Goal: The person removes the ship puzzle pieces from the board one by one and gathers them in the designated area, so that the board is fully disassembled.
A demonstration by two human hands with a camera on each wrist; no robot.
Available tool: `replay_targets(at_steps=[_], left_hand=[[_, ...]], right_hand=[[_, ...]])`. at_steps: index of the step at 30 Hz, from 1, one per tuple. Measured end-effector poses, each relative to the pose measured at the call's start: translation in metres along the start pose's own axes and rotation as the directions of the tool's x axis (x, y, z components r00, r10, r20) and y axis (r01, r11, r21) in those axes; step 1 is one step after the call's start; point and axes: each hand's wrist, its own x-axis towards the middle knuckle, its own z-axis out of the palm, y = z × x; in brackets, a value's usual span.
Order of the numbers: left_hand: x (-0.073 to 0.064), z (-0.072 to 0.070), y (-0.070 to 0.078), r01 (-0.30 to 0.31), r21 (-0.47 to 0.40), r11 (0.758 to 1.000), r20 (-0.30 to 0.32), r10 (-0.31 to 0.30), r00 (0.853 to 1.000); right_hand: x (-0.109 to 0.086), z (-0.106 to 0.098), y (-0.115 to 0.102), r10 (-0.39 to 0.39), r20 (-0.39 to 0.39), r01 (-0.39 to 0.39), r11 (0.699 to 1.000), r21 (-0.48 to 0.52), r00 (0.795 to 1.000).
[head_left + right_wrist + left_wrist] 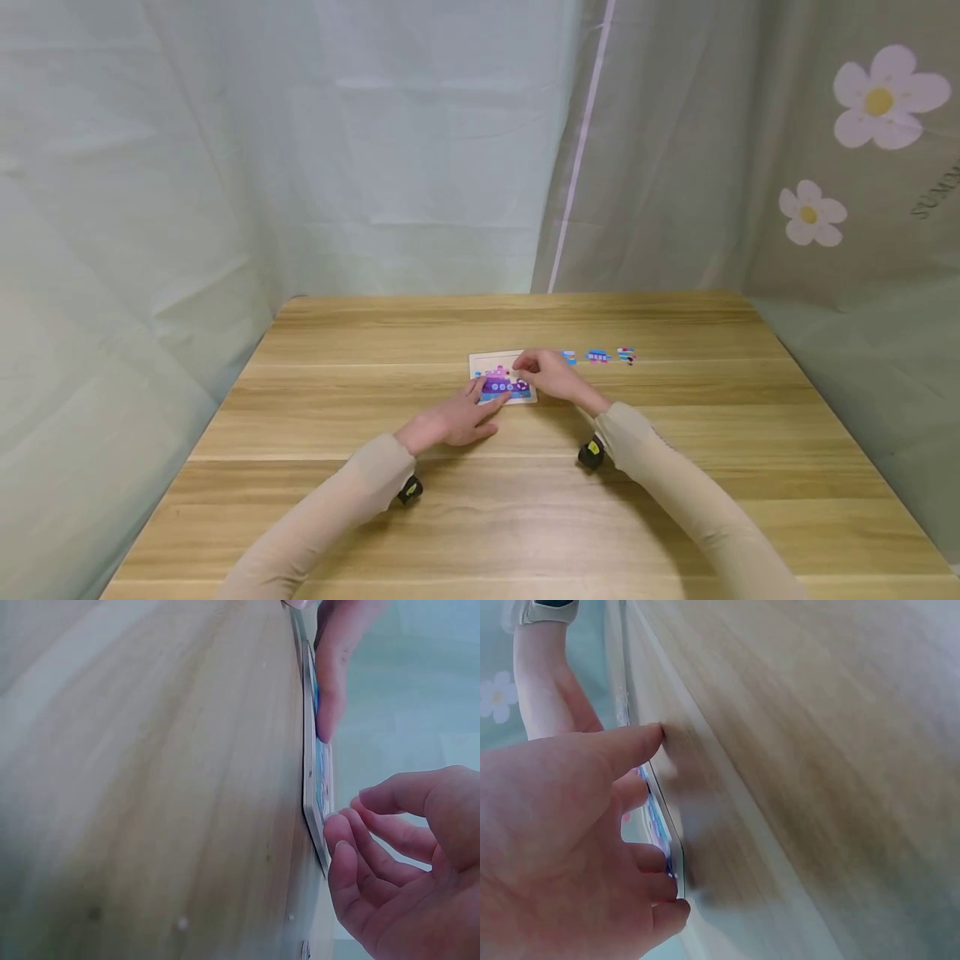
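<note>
A small jigsaw board [486, 359] with a pale frame lies on the table, showing a purple and pink boat [497, 387] over blue water. My left hand [462, 414] rests at its lower left with fingers spread, the fingertips on the picture and the thumb on the wood. Over the board's right part, my right hand [557, 376] pinches what looks like a small pale puzzle piece [514, 377] between thumb and fingers. The fingers hide most of it. In the right wrist view, the thumb and fingertips [365, 796] come together just above the board's edge [308, 772].
Right of the board lie loose puzzle pieces in a row: a blue one [570, 357] partly behind the right hand, a blue and purple one [597, 356], and a multicoloured one [626, 356]. Curtains [420, 150] hang behind the wooden table [360, 333].
</note>
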Motion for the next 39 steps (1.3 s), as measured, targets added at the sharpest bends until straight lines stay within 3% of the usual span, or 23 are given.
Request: replay_targets(at_steps=[19, 29, 39], left_hand=[[0.002, -0.003, -0.005, -0.016, -0.014, 1.0, 0.048, 0.017, 0.999], [0.002, -0.004, -0.004, -0.013, -0.004, 1.0, 0.049, 0.013, 0.999], [0.002, -0.004, -0.002, -0.001, 0.019, 1.0, 0.06, 0.0, 0.998]], right_hand=[[0.013, 0.009, -0.01, 0.091, 0.035, -0.092, 0.995, 0.028, 0.995], [0.018, 0.015, -0.009, 0.031, 0.05, -0.03, 0.999, -0.022, 0.998], [0.017, 0.013, -0.01, 0.056, 0.086, -0.056, 0.998, -0.003, 0.995]])
